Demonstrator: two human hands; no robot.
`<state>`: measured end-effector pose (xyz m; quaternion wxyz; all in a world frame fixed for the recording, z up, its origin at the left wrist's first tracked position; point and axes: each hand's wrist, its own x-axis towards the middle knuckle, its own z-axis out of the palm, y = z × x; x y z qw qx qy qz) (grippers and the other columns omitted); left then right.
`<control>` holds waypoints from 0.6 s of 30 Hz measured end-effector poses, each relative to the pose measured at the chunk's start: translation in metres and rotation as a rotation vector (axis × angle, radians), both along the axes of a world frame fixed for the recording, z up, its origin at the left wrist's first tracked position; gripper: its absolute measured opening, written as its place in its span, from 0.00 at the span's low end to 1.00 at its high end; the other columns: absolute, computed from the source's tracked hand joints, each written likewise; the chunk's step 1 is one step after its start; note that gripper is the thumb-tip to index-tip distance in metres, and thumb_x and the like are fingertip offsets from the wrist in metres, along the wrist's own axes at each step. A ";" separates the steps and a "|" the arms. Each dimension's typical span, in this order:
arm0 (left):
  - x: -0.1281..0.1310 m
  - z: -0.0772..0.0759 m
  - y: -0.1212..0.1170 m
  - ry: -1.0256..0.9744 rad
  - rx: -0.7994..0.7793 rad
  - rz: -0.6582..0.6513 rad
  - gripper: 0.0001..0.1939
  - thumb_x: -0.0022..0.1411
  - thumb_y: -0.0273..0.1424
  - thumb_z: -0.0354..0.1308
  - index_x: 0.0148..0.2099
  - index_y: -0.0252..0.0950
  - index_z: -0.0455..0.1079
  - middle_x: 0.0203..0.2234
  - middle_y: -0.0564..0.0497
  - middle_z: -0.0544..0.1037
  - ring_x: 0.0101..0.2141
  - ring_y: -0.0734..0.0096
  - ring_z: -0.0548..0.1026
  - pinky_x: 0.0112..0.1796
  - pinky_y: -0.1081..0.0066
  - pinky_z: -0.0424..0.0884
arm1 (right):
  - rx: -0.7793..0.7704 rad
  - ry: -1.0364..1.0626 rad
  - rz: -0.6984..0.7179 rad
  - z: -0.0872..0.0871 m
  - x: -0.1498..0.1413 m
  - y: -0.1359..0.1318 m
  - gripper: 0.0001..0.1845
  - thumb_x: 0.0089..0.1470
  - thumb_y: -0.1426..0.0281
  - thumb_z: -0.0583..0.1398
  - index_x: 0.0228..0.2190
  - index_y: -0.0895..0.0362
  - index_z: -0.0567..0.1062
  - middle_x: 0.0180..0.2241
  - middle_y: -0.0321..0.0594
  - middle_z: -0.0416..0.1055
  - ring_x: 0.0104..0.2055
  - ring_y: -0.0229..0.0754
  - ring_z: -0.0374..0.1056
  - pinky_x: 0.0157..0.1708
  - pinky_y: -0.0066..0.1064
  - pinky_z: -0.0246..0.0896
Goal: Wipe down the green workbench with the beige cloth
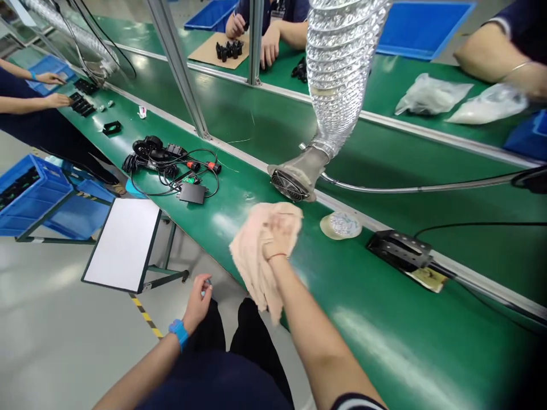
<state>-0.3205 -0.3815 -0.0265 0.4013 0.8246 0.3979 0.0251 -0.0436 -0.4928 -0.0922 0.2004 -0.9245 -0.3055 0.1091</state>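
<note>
Head view: cloth (252, 246) lies on the counter (335, 267) beneath the right grip (277, 236), its long folds trailing bodyward. The left grip (198, 302), half curled, hangs farther off; whether either pinches, I cannot tell.

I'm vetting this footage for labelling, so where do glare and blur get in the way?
Head view: glare streaks the green bench at lower right and left of the cloth; head view: the right hand looks slightly smeared, a co-worker's hand at upper right blurred.
</note>
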 end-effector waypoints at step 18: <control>0.193 -0.007 -0.001 0.273 0.576 -0.529 0.21 0.65 0.33 0.47 0.57 0.33 0.63 0.59 0.44 0.63 0.58 0.51 0.57 0.55 0.51 0.57 | 0.091 -0.082 0.231 0.007 -0.017 0.008 0.23 0.58 0.72 0.50 0.54 0.68 0.67 0.56 0.57 0.61 0.57 0.55 0.52 0.56 0.43 0.48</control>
